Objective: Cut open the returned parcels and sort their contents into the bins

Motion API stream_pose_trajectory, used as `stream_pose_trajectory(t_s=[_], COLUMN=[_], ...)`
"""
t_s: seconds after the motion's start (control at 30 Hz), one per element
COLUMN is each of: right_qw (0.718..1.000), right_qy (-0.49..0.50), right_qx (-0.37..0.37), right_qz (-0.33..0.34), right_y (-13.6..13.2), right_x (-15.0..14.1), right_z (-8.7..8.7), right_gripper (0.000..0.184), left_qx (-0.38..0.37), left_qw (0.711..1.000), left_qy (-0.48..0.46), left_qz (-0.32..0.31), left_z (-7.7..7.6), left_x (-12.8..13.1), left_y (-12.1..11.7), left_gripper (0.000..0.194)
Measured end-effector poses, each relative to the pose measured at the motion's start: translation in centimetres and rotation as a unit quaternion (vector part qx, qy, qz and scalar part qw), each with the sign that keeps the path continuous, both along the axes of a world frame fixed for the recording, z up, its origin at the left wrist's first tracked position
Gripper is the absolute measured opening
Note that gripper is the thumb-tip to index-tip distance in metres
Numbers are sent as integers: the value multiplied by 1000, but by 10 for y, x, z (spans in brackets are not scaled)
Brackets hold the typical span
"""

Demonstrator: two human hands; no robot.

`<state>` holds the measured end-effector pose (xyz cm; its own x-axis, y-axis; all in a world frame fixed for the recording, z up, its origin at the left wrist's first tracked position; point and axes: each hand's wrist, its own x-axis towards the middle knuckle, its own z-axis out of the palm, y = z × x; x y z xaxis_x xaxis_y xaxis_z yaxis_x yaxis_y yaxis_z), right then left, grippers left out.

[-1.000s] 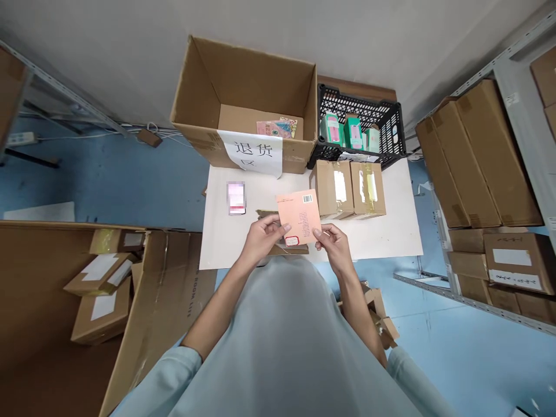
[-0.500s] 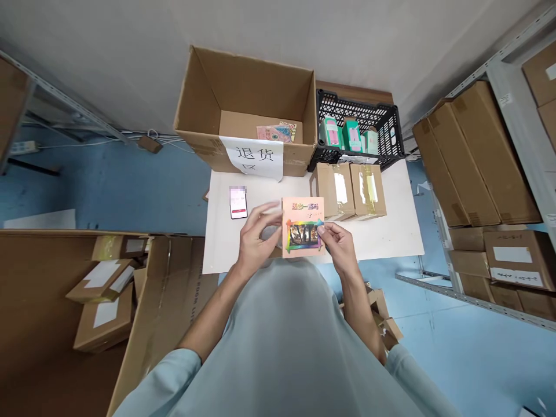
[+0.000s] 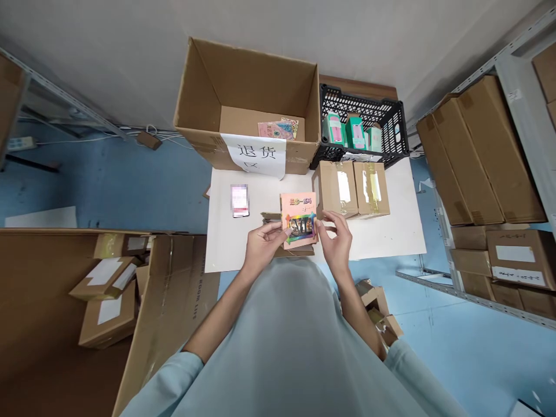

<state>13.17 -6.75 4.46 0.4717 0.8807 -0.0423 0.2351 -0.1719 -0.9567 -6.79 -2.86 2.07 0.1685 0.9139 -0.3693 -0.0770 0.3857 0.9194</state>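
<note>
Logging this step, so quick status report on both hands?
Left hand grips pink booklet. Right hand at its right edge. Opened cardboard beneath.

The only camera sits on the person's head. It looks forward and down from above the near side of the white table (image 3: 391, 237). It is close, but it sees wide: the wall (image 3: 347, 35) behind the table, blue floor (image 3: 456, 341) on both sides, and the shirt (image 3: 299, 336) in front.
</note>
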Motion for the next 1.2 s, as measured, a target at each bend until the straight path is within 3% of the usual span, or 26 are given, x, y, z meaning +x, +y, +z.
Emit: stream_pose_trajectory(t_s=[0.07, 0.2, 0.37, 0.47, 0.57, 0.73, 0.97, 1.13, 1.2], right_qw=[999, 994, 994, 992, 988, 984, 977, 992, 991], right_qy=[-31, 36, 85, 122, 149, 165, 197, 114, 105], right_qx=[10, -41, -30, -18, -12, -25, -45, -47, -60], right_qz=[23, 100, 54, 37, 46, 65, 63, 33, 61], right_y=[-1, -2, 4, 12, 17, 18, 21, 22, 19], right_x=[-7, -28, -37, -25, -12, -7, -6, -3, -7], right_z=[2, -3, -10, -1, 9, 11, -2, -11, -13], right_gripper=[35, 47, 48, 54, 57, 57, 62, 64, 62], left_qx=[11, 115, 225, 202, 121, -19, -25, 12, 48], left_qw=[999, 990, 965, 971, 988, 999, 999, 997, 993], left_qy=[28, 78, 120, 121, 90, -9, -20, 49, 76], left_qz=[22, 0, -59, -38, 18, -36, -6, 53, 71], left_z=[-3, 0, 7, 8, 6, 2, 7, 8, 6], left_x=[5, 16, 20, 8, -10, -26, -19, -7, 1], left_y=[-3, -14, -17, -5, 11, 20, 14, 7, 2], left_gripper=[67, 46, 39, 49, 68, 71, 62, 58, 53])
